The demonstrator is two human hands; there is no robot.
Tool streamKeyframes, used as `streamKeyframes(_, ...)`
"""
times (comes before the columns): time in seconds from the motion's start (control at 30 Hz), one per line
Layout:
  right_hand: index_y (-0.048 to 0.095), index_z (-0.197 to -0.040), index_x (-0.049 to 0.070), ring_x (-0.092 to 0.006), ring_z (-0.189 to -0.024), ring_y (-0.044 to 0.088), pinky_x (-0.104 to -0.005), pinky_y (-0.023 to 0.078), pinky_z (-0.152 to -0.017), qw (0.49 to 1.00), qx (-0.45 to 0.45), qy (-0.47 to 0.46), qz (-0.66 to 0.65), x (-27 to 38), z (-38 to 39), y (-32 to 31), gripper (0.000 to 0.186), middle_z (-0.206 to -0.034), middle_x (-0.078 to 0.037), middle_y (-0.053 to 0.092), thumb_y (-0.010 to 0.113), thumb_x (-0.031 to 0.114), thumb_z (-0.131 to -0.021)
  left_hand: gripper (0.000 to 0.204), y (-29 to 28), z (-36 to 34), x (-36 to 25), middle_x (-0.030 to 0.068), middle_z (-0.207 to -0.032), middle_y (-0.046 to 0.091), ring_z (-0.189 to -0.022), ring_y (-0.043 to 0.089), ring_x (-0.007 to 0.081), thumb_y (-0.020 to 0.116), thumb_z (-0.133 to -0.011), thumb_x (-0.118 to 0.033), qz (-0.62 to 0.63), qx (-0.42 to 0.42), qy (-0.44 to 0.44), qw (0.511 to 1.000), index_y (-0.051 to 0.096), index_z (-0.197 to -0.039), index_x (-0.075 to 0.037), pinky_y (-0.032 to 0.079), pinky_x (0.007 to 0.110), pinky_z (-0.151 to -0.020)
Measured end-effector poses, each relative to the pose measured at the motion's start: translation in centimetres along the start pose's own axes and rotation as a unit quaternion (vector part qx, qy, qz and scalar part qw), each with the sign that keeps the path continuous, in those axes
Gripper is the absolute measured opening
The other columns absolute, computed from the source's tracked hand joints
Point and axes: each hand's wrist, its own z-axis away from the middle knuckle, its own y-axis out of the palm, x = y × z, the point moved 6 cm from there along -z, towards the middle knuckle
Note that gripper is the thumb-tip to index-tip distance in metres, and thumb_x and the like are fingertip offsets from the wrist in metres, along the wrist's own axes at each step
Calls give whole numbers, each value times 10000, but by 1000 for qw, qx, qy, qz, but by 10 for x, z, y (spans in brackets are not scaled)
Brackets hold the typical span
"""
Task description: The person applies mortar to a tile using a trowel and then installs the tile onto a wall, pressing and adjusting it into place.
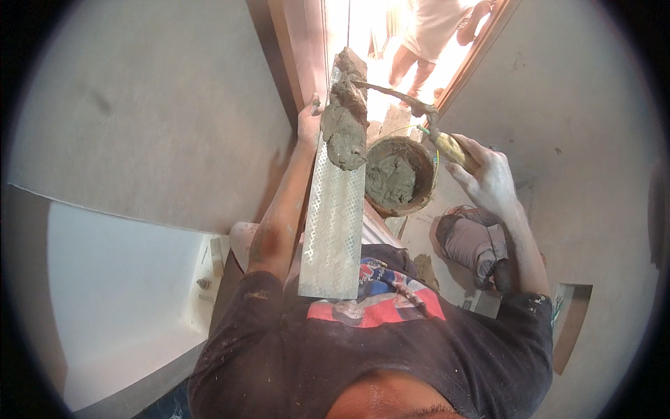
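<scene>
My left hand [310, 124] is closed on the left edge of a long, narrow, pale board [331, 237] with a diamond pattern. Its far end is in front of me, and its near end reaches my shirt. Wet grey mortar [345, 136] is heaped on the far half. In my right hand [490, 180] is the yellowish handle of a mortar-smeared trowel [398, 94]. The trowel's thin, edge-on end reaches left to touch the mortar. A round bucket [427, 178] with more grey mortar inside stands just right of the board, below the trowel.
Plain plastered walls rise at left [139, 112] and right [586, 133]. Ahead is a bright doorway with a brown frame [283, 56], where a person [426, 31] stands. Lower right, a bent figure in grey clothing [474, 241] is partly visible. A white recess [125, 279] opens at lower left.
</scene>
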Motion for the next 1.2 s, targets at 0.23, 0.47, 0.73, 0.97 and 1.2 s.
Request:
streamKeyframes(0.23,633,-1311,-2,-391,-991,715,-462,570,-885,999,38,-8,33,-10,-3,26,546,-1057,-267,715,716,241,-829,754,82,36,-22,259,-1424,550,-1297,548,362,448,-1043,-552,3,31,34,999,456,-1452,82,402,474,-1142)
streamKeyframes(0.47,654,-1292,20,-382,-947,723,-465,578,-847,996,77,-14,53,2,16,22,539,-1016,-242,727,759,236,-809,550,29,10,4,187,-1274,613,-1148,611,294,478,-1068,-419,136,18,-27,990,547,-1339,54,479,424,-1021)
streamKeyframes(0.73,631,-1347,112,-318,-823,739,-432,600,-755,990,-40,-50,124,-3,-1,4,540,-947,-152,726,770,221,-836,717,26,3,8,235,-1460,501,-1331,505,351,427,-1054,-523,116,52,-25,992,444,-1452,74,370,473,-1154)
streamKeyframes(0.97,646,-1340,148,-221,-729,713,-370,601,-664,964,-71,-84,241,-23,-26,30,498,-853,-90,676,758,220,-860,648,71,23,-6,207,-1407,538,-1274,540,335,474,-1051,-484,109,37,-5,993,477,-1422,47,401,465,-1118)
streamKeyframes(1.2,620,-1382,181,-234,-734,686,-390,585,-641,954,-90,-138,251,-56,-50,64,484,-857,-70,634,698,174,-904,733,34,13,9,233,-1512,478,-1372,479,373,499,-1029,-525,134,64,-32,988,431,-1479,49,337,500,-1185)
